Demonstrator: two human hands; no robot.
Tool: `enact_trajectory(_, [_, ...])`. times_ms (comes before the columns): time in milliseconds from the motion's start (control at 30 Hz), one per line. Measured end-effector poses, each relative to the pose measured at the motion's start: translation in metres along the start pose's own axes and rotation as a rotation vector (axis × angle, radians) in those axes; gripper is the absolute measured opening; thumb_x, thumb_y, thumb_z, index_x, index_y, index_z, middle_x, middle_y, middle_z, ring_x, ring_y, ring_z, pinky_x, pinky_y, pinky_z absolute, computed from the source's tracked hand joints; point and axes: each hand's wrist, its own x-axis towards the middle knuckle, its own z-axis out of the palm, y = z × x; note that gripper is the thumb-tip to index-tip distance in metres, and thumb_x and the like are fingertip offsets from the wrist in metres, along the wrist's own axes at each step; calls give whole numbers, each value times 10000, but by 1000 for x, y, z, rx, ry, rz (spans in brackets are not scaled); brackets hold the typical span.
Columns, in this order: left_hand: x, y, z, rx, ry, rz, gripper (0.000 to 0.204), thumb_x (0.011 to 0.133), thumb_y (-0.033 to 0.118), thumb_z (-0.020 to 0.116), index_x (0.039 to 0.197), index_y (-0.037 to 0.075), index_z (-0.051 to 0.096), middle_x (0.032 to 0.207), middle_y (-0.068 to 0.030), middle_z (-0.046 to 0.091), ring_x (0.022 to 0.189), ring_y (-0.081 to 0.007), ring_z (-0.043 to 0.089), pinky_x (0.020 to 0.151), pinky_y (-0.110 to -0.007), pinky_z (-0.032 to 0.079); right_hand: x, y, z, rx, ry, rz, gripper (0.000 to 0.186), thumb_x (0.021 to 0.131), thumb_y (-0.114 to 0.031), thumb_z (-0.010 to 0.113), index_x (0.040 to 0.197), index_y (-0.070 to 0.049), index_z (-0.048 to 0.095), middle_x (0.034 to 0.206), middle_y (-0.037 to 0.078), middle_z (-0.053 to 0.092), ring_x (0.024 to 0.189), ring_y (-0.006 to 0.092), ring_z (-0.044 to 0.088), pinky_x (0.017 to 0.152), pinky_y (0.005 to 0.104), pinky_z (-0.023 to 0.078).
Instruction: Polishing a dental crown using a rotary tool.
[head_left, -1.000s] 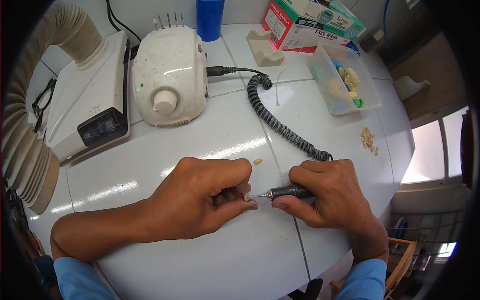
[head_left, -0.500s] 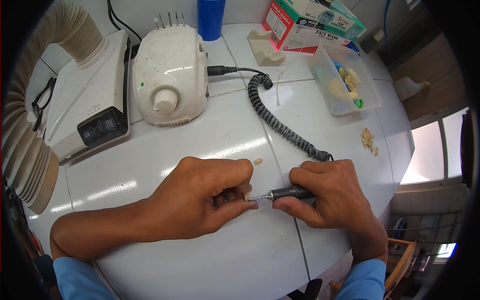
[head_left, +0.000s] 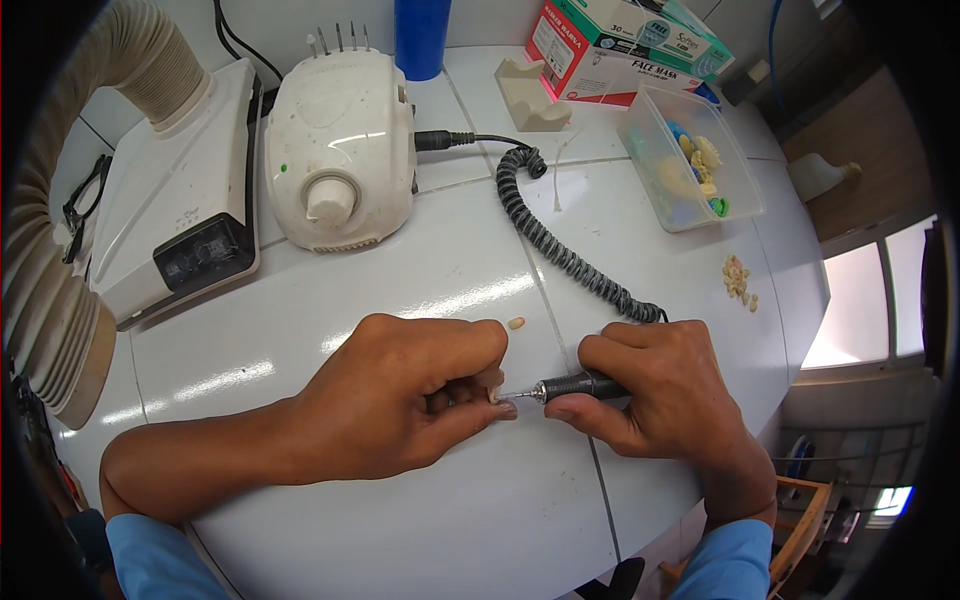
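Note:
In the middle of the table my left hand pinches a small pale, tooth-like piece between thumb and fingertips, which hide most of it. My right hand is wrapped round a black rotary handpiece held nearly level. Its thin metal bur points left and reaches the pale piece at my left fingertips. From the handpiece a coiled dark cord runs back to a white control unit with a round knob. Just beyond my left hand lies one loose tooth-coloured piece.
Far left stands a white box-shaped unit with a ribbed beige hose. A blue cup, a beige stand and mask boxes are at the back. Right of them are a clear tub and several small pale pieces.

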Motion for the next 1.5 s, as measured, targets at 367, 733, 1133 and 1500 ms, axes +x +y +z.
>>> enact_trajectory(367, [0,0,-1,-3,4,7,293,889,102,928,881,20,647,835,-88,744,723,-163,773,576,-283,566,0,-3,0,-4,-3,20,538,970,-599,772,759,-114,671,587,9,566,466,216,576,436,383,389])
enact_trajectory(733, [0,-2,1,-6,11,19,309,890,108,929,874,29,630,845,-90,748,715,-160,765,568,-284,555,0,-3,-1,-3,-15,28,528,964,-598,779,775,-115,680,600,12,582,472,219,585,442,388,397])
enact_trajectory(1133, [0,-2,1,2,17,18,315,886,117,936,870,24,636,830,-89,744,704,-162,757,569,-290,553,-1,-1,2,-6,3,23,528,967,-598,778,775,-115,683,595,10,571,467,218,580,435,384,396])
enact_trajectory(1500, [-1,-4,1,13,31,29,291,860,105,945,871,24,665,818,-89,742,684,-202,745,577,-311,555,0,-2,-1,9,-13,12,538,973,-590,775,752,-112,665,589,10,573,453,219,571,431,385,390])
